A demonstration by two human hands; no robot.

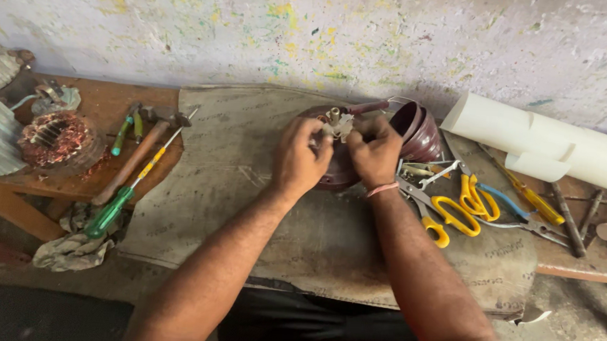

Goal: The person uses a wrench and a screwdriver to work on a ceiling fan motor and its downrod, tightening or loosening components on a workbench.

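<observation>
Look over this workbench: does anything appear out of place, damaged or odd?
A crumpled rag sags off the bench's front edge under the green-handled screwdriver, whose handle overhangs it. Both hands grip the dark red motor housing.

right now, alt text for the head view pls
Both hands, left hand and right hand, grip small fittings atop a dark maroon round motor housing on a grey worn mat. Yellow-handled scissors lie right; a wooden-handled hammer lies left.

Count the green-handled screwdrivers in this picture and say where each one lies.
2. A small green screwdriver lies on the wooden bench left of the hammer; a long green-handled screwdriver lies right of the hammer, over the bench edge. Others may be hidden.
</observation>
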